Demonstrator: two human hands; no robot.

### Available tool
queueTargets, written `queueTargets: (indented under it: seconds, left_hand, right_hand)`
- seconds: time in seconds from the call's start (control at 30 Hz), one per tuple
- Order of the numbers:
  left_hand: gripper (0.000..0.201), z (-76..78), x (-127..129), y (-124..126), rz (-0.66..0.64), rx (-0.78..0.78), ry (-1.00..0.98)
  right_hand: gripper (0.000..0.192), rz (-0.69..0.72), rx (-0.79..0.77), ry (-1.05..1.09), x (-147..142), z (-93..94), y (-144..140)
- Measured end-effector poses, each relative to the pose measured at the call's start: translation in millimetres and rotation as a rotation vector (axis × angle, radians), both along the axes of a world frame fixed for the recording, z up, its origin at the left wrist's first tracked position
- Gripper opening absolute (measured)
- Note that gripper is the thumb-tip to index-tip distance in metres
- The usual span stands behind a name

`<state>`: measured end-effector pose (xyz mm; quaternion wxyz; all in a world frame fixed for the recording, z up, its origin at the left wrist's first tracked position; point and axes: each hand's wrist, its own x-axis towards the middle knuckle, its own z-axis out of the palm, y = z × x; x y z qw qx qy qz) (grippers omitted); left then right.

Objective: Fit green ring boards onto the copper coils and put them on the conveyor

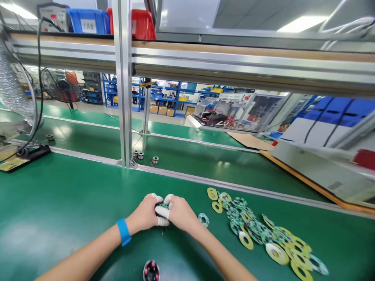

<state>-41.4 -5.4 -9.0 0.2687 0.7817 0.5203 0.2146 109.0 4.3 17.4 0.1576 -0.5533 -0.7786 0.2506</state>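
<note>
small ring part (163, 205), prob. pinched btwn left hand (145, 214) & right hand (179, 212).

Both forearms reach in from the bottom, bare. Left hand (145, 214) and right hand (179, 212) are pressed together, fingers curled in, white cots on the fingertips (162, 212). Blue band on left wrist.

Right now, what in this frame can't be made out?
- Part between the hands: head view, left hand and right hand cover nearly all of it.
- Coil: cut by the bottom edge.
- Small spools by the post: too small for detail.
- Ring boards: print blurred.
</note>
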Motion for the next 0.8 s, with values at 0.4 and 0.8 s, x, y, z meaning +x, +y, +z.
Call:
queueTargets:
  seconds: [0.4,0.8]
  left_hand:
    - [0.030,-2.5,-5.1,-11.0,-0.014,0.033,0.041]
    - [0.034,9.2,-4.8,-20.3,-0.202,0.143,0.328]
  right_hand:
    - [0.030,0.169,-0.061,0.225,5.4,-5.7,-8.7]
    - [0.014,0.181,-0.420,0.330,9.7,-12.1,-8.8]
